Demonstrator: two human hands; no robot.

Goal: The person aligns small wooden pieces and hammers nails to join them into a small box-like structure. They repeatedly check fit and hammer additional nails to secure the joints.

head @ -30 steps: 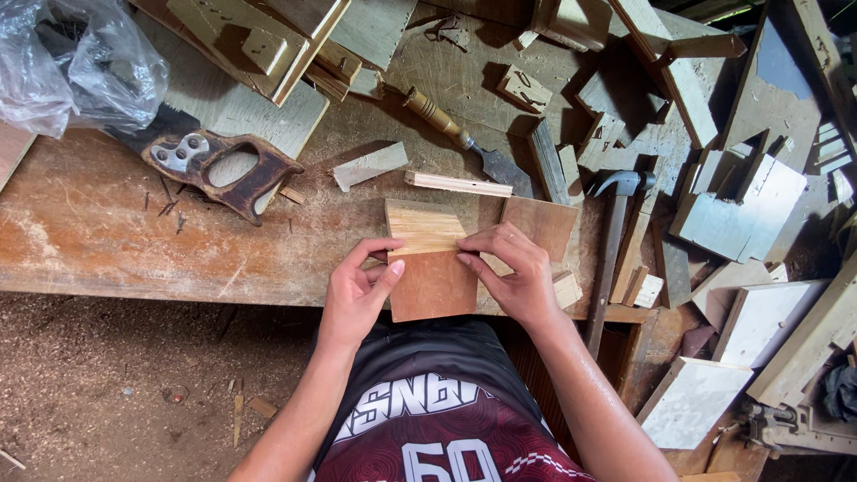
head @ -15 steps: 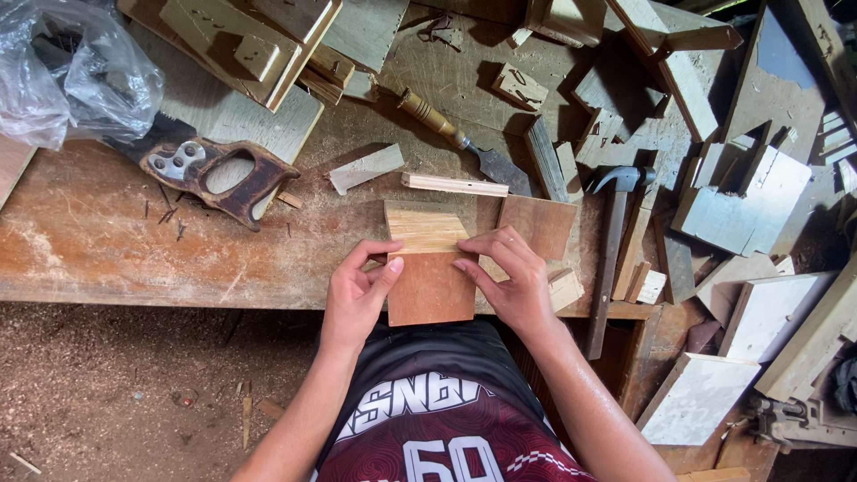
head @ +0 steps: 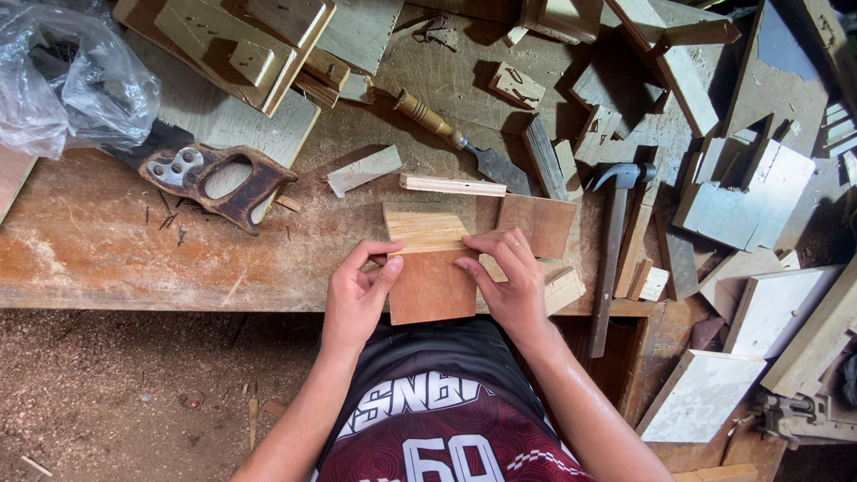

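Observation:
My left hand (head: 357, 290) and my right hand (head: 509, 278) press from both sides on a reddish-brown wooden panel (head: 432, 286) at the front edge of the workbench (head: 134, 259). A paler striped wooden piece (head: 421, 229) lies against the panel's far edge, and the fingertips of both hands meet along that joint. Another brown panel (head: 536, 223) lies just right of it, behind my right hand. A thin pale wooden strip (head: 453, 186) rests farther back.
A handsaw handle (head: 219, 178) lies at the left, near a clear plastic bag (head: 67, 80). A chisel (head: 451, 138) and a hammer (head: 611, 241) lie behind and right. Wooden offcuts and blocks (head: 741, 192) crowd the back and right. Small nails (head: 170, 223) dot the bench.
My hands have shifted slightly on the panel, fingertips closing in along the joint. The wooden pieces stay in place.

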